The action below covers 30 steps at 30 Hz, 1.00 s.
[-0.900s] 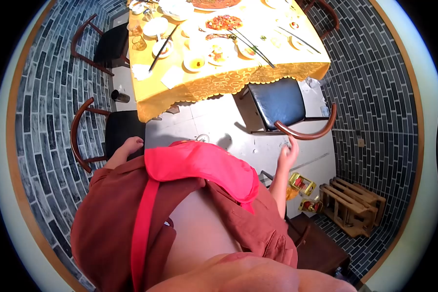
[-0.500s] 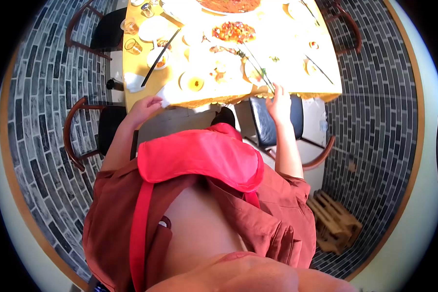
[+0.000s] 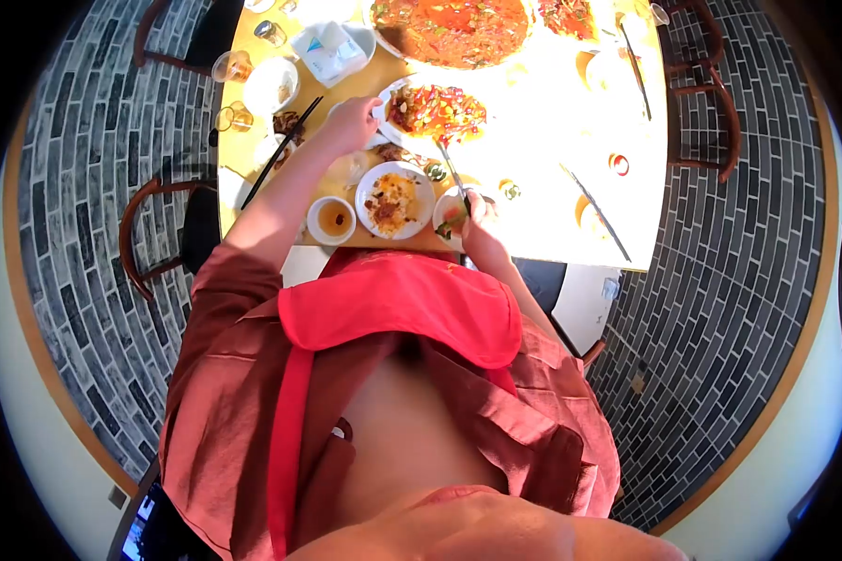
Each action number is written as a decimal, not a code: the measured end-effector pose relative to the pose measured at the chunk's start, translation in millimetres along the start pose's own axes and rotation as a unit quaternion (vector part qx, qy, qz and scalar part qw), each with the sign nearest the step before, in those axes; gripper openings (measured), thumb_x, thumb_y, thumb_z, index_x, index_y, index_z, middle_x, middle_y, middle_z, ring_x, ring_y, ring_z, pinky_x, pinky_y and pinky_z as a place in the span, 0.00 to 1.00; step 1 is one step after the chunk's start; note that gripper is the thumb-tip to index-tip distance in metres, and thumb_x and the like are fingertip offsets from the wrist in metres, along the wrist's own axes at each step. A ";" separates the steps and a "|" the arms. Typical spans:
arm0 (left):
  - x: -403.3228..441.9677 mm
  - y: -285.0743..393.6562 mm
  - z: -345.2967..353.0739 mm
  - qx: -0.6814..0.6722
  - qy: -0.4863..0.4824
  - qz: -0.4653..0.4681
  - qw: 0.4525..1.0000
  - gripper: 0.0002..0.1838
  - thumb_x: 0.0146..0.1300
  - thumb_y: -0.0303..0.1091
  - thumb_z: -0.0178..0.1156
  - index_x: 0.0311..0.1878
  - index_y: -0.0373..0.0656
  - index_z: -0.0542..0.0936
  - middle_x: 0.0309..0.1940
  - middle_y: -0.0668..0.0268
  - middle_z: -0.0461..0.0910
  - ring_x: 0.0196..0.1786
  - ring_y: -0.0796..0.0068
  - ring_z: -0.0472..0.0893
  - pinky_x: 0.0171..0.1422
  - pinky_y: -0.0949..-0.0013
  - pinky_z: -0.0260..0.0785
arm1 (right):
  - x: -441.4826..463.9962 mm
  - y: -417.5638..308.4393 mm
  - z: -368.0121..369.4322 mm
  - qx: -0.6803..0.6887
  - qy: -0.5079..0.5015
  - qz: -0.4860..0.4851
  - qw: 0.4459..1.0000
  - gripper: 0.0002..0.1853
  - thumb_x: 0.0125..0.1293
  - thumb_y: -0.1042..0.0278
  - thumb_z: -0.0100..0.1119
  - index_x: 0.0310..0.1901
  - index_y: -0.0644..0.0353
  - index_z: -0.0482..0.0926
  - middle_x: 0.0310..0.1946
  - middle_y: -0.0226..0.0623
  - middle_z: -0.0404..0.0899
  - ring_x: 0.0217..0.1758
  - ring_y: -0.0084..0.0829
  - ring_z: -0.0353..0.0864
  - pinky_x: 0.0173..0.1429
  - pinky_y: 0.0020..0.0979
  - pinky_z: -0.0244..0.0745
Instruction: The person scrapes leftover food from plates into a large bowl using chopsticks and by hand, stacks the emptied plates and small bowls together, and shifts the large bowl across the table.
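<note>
My left hand (image 3: 354,125) reaches over the table, its fingers closed at the left rim of a white plate (image 3: 388,136) heaped with red chili food (image 3: 437,112). In my right hand (image 3: 483,232), near the table's front edge, is a pair of chopsticks (image 3: 454,173) whose tips point at that plate. Just beside the right hand stands a small bowl (image 3: 439,211) with green and reddish scraps. Between my arms lie a white plate (image 3: 362,210) with orange food remains and a small bowl (image 3: 314,222) of brown liquid.
A big dish of red, oily food (image 3: 451,33) stands farther back, beside a tissue pack (image 3: 331,54). Cups (image 3: 235,117) line the left side. Other chopsticks (image 3: 597,213) lie at right. Chairs (image 3: 140,234) flank the table; glare washes out its right half.
My body has come closer to the table. My left hand has gone from the front edge inward to the chili plate. The right hand, still with chopsticks, is now over the table's near edge.
</note>
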<state>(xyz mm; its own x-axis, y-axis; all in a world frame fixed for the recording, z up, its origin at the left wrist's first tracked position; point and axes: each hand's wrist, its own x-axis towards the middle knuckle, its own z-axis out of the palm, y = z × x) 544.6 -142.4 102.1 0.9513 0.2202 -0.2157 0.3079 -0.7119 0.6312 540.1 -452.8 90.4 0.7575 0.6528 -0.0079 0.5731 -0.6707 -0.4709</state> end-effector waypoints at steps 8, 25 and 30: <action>88.4 -26.7 23.6 0.166 -0.108 -0.040 0.979 0.12 0.55 0.27 0.46 0.42 0.38 0.74 0.39 0.48 0.77 0.45 0.52 0.76 0.49 0.57 0.67 | 15.4 30.4 -16.5 0.139 0.051 0.070 0.986 0.12 0.55 0.75 0.46 0.42 0.59 0.73 0.29 0.49 0.76 0.33 0.47 0.76 0.39 0.40 0.72; 92.1 -9.2 10.3 0.175 -0.136 -0.043 0.974 0.14 0.52 0.29 0.51 0.41 0.35 0.76 0.38 0.47 0.78 0.43 0.54 0.78 0.48 0.60 0.69 | 151.0 93.1 -10.2 0.117 -0.039 0.275 0.953 0.21 0.53 0.69 0.54 0.50 0.65 0.72 0.31 0.44 0.77 0.32 0.33 0.76 0.39 0.30 0.70; 86.1 2.5 -4.1 0.182 -0.179 -0.062 0.965 0.14 0.51 0.25 0.49 0.43 0.35 0.74 0.39 0.46 0.76 0.42 0.52 0.77 0.46 0.58 0.68 | 149.4 95.6 -6.3 0.132 -0.028 0.272 0.953 0.20 0.54 0.71 0.54 0.50 0.65 0.72 0.30 0.41 0.77 0.31 0.30 0.74 0.38 0.28 0.69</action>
<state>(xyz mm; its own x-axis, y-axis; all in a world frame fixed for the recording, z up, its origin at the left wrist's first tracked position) 627.4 -122.5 88.1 0.8209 0.1210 -0.5580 0.3323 -0.8960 0.2945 710.1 -421.6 49.7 0.8979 0.2570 -0.3574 -0.0031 -0.8081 -0.5891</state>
